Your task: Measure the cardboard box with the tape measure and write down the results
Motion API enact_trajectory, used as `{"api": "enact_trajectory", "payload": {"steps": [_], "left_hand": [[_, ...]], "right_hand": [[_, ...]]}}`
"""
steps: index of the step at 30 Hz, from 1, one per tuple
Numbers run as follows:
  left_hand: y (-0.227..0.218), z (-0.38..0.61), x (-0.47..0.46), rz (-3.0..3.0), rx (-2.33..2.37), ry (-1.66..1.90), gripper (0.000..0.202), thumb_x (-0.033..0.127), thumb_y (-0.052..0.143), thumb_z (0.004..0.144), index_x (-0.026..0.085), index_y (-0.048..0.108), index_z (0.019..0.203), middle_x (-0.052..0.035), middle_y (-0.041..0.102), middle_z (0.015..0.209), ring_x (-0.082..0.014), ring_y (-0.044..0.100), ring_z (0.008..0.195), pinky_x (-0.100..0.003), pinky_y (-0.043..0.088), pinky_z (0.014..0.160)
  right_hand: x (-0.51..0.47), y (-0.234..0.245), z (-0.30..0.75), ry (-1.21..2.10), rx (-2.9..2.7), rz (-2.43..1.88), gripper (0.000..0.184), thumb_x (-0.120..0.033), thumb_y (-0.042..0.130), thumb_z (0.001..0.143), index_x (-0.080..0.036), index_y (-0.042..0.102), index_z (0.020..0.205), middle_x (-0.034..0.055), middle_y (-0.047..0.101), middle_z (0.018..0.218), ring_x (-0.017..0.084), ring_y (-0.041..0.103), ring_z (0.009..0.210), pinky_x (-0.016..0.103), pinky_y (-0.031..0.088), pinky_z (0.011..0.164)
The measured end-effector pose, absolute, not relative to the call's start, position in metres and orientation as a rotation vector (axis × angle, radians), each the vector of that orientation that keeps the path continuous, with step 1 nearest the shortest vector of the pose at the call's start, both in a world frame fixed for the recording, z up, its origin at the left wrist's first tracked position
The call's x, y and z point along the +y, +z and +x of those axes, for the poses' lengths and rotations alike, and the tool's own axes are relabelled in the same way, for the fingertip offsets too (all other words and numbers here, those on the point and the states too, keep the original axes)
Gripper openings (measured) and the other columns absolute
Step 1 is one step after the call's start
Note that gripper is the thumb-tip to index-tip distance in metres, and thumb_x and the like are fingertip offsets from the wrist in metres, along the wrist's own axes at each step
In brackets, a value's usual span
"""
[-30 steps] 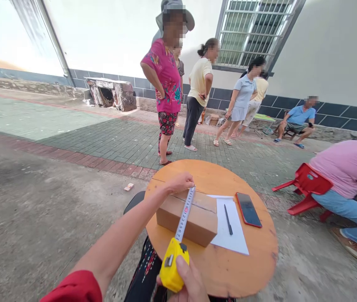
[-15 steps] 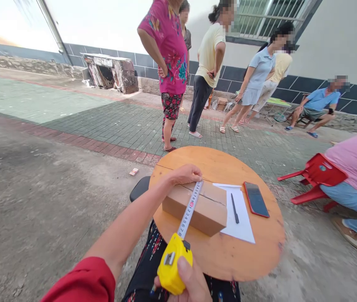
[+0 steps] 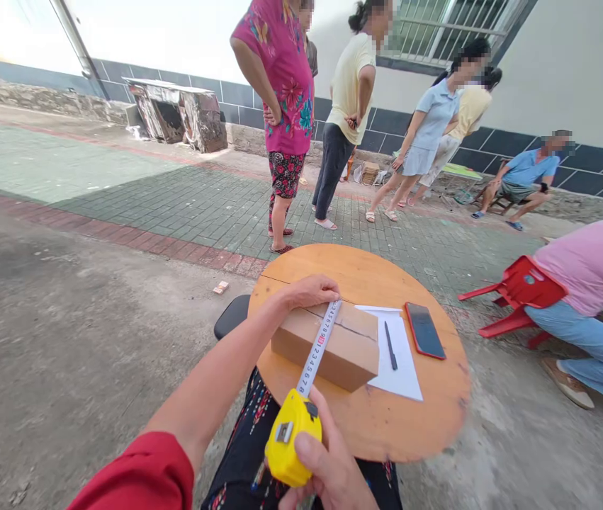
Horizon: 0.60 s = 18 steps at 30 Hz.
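A brown cardboard box point(image 3: 351, 358) lies on a round wooden table point(image 3: 402, 439). In my right hand point(image 3: 327, 460) is the yellow case of a tape measure point(image 3: 291, 443), held in front of the box at the table's near edge. Its pale blade runs out across the top of the box. At the far edge of the box, my left hand point(image 3: 314, 289) pinches the blade's end with bent fingers. To the right of the box lie a sheet of white paper point(image 3: 404, 379) with a black pen point(image 3: 390, 346) on it.
A red-edged phone point(image 3: 425, 331) lies on the table's right side. Close by on the right, a person in pink point(image 3: 596, 262) sits on a red plastic chair point(image 3: 532, 287). Several people stand beyond the table, and another sits by the wall. A black seat point(image 3: 232, 316) shows at left.
My right index finger has stretched forward beside the blade, next to the tape case. My left hand stays at the far edge of the box. The view has shifted slightly.
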State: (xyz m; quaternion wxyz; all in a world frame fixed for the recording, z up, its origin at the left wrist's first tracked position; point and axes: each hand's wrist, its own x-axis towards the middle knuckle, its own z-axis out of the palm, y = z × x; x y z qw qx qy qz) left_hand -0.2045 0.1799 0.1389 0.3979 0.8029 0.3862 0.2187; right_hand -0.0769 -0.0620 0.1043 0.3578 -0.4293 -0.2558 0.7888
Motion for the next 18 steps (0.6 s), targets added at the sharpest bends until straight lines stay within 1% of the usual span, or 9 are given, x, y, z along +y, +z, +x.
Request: {"api": "enact_trajectory", "payload": {"steps": [3,6,10,12,15,18], "left_hand": [[0.14,-0.207,0.177,2.002,0.968,0.586,0.029,0.038,0.052,0.081,0.015,0.069,0.086,-0.0014,0.069,0.082,-0.0164,0.059,0.079,-0.024,0.043,0.071],[0.141,-0.209,0.175,1.984,0.975,0.612,0.031,0.04,0.053,0.081,0.015,0.069,0.087,-0.0023,0.07,0.086,-0.0172,0.06,0.082,-0.024,0.044,0.074],[0.145,-0.211,0.168,1.984,0.992,0.65,0.031,0.041,0.055,0.082,0.015,0.07,0.088,-0.0031,0.07,0.088,-0.0184,0.061,0.085,-0.026,0.045,0.076],[0.151,-0.212,0.162,1.993,0.984,0.671,0.03,0.041,0.054,0.083,0.016,0.07,0.088,-0.003,0.07,0.088,-0.0184,0.061,0.085,-0.026,0.045,0.078],[0.164,-0.212,0.154,2.007,0.964,0.713,0.029,0.041,0.054,0.085,0.017,0.07,0.089,-0.0024,0.071,0.09,-0.0182,0.062,0.089,-0.026,0.045,0.083],[0.18,-0.208,0.147,2.027,0.937,0.752,0.028,0.041,0.055,0.087,0.018,0.07,0.091,-0.0025,0.072,0.095,-0.0181,0.063,0.094,-0.027,0.045,0.088]], "right_hand": [[-0.061,0.103,-0.075,2.02,-0.699,-1.069,0.107,-0.05,0.086,0.058,-0.026,0.03,0.146,0.0069,0.065,0.102,0.021,0.07,0.074,0.021,0.056,0.043],[-0.06,0.098,-0.073,2.008,-0.704,-1.052,0.103,-0.053,0.084,0.059,-0.025,0.032,0.144,0.0073,0.066,0.1,0.022,0.07,0.075,0.02,0.054,0.041],[-0.06,0.094,-0.07,1.984,-0.707,-1.082,0.093,-0.054,0.081,0.062,-0.022,0.039,0.138,0.0054,0.065,0.091,0.021,0.069,0.072,0.019,0.052,0.039],[-0.06,0.093,-0.068,1.985,-0.729,-1.074,0.089,-0.054,0.082,0.061,-0.022,0.042,0.134,0.0047,0.065,0.09,0.02,0.068,0.069,0.019,0.052,0.038],[-0.061,0.092,-0.065,1.985,-0.784,-1.046,0.09,-0.052,0.082,0.061,-0.024,0.04,0.135,0.0042,0.066,0.091,0.016,0.067,0.062,0.017,0.05,0.038],[-0.063,0.089,-0.061,1.954,-0.866,-1.037,0.092,-0.054,0.08,0.062,-0.023,0.038,0.137,0.0026,0.066,0.086,0.015,0.065,0.06,0.016,0.048,0.038]]}}
